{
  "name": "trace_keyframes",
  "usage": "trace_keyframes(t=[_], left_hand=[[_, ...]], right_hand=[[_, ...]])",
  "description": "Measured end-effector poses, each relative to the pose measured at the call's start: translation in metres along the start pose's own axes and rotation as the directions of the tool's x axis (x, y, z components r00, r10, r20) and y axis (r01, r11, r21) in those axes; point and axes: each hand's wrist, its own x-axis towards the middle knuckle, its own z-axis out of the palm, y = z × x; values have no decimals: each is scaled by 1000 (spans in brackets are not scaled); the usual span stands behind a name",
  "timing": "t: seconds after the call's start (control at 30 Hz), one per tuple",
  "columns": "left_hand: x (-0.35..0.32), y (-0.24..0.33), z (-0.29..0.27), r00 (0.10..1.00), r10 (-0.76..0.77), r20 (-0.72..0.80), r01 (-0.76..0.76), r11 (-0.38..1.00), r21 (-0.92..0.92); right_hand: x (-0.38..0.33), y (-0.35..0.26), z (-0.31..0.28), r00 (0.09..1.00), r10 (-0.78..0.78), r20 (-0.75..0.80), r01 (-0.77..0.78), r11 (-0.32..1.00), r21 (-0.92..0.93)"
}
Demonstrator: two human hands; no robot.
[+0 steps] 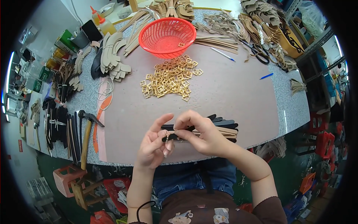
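Near the front edge of the table, my left hand (149, 147) grips the end of a black strap (172, 137) between thumb and fingers, with its index finger raised. A small gold buckle (167, 137) sits around the strap at my left fingertips. My right hand (203, 135) is closed in a pinch on the same strap, just right of the buckle. Beneath and beyond my right hand lie several black, grey and tan straps (227, 125), partly hidden by it. Farther off, a loose pile of gold buckles (167, 78) is spread on the mat.
A red plastic basket (167, 35) stands behind the buckle pile. At the left lie a hammer (86, 138) and bundled straps (57, 125). Scissors (258, 52), blue pens (266, 76) and leather strips (218, 43) lie at the right and far side. Glue bottles (107, 26) stand far left.
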Motion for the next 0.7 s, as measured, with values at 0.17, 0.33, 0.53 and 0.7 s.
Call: trace_keyframes(t=[0.17,0.33,0.53,0.7], left_hand=[[-2,-14,15,964,216,-157,-108,853,511],[-1,-21,18,794,589,155,-224,47,973],[2,-21,19,767,635,92,-153,42,987],[1,-18,25,815,578,-25,-130,226,966]], right_hand=[[-9,-1,7,995,-45,-88,36,994,-103],[-24,5,4,980,-197,-40,157,876,-456],[-32,0,5,989,136,-53,-141,985,-103],[-29,0,2,984,166,-69,-168,986,-21]])
